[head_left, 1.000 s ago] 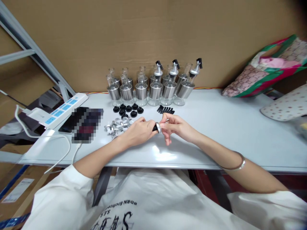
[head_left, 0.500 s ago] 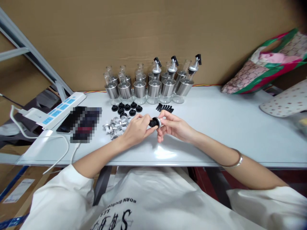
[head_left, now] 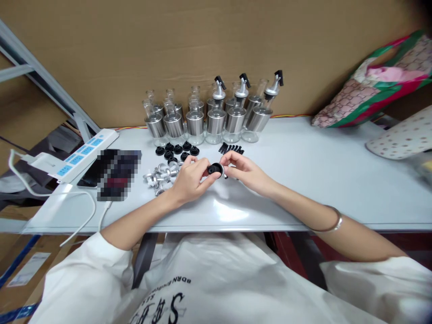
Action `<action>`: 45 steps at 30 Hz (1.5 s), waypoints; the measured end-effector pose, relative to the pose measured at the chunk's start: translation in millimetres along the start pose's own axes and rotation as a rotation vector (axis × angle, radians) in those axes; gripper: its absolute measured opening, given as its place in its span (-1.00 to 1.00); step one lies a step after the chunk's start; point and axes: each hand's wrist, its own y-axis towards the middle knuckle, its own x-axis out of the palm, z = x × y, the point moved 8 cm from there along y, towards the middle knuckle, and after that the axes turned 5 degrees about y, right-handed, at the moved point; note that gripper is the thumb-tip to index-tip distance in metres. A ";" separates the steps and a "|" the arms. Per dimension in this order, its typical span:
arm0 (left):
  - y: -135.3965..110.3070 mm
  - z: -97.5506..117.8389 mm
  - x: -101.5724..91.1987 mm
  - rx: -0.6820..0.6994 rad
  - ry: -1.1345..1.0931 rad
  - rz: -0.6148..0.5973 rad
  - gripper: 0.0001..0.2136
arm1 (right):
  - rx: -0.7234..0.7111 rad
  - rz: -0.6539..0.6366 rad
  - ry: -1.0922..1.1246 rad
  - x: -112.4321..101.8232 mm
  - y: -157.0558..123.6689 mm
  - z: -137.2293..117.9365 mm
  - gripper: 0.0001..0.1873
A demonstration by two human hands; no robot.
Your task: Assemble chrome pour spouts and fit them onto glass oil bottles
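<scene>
Between my two hands is a bottle pourer point(head_left: 215, 170), a silver cap with a ribbed black stopper that faces left. My left hand point(head_left: 194, 180) is closed on the stopper side, thumb in front. Fingers of my right hand point(head_left: 245, 173) pinch the silver side; its spout is mostly hidden by them. Left of my left hand lies a pile of silver pourer caps point(head_left: 160, 176). Several black stoppers point(head_left: 178, 149) sit just beyond that pile. A short row of small black levers point(head_left: 232, 148) lies beyond my right hand.
Glass bottles with steel sleeves point(head_left: 195, 122) stand along the back in two rows; three front ones carry pourers with black levers. A white power strip point(head_left: 84, 155) and phones point(head_left: 91, 171) with cables occupy the left. At right are a patterned bag point(head_left: 351, 96) and a dotted white object point(head_left: 398, 139).
The pourer has turned so its black stopper end points more toward me. My right fingers have drawn in closer around the silver side. The camera view has shifted slightly.
</scene>
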 end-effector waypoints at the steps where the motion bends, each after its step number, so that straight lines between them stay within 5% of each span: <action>1: 0.2 0.7 -0.3 0.001 0.007 0.003 -0.65 | 0.016 -0.018 -0.015 0.7 0.4 0.7 -0.85; 6: -2.2 2.8 1.5 0.016 -0.035 0.010 -0.64 | 0.131 -0.200 0.019 14.0 -3.7 6.5 -0.83; 13: -7.9 -6.4 9.8 -0.015 -0.351 -0.028 -0.73 | 0.205 -0.292 0.027 23.9 -9.5 8.6 -0.73; 19: -8.5 -12.6 15.2 -0.118 -0.353 -0.086 -0.78 | 0.078 -0.037 -0.067 2.5 -1.0 1.9 -0.86; 24: -6.0 -4.8 13.2 -0.114 -0.327 -0.078 -0.76 | 0.126 0.025 -0.032 -4.7 -0.2 4.2 -0.81; 33: -10.6 -11.0 29.5 -0.284 -0.495 -0.224 -0.81 | 0.150 -0.115 -0.026 11.0 -6.1 6.1 -0.73; 45: -9.7 -15.6 31.0 -0.412 -0.623 -0.220 -0.81 | 0.093 -0.141 -0.061 6.3 -4.6 3.5 -0.69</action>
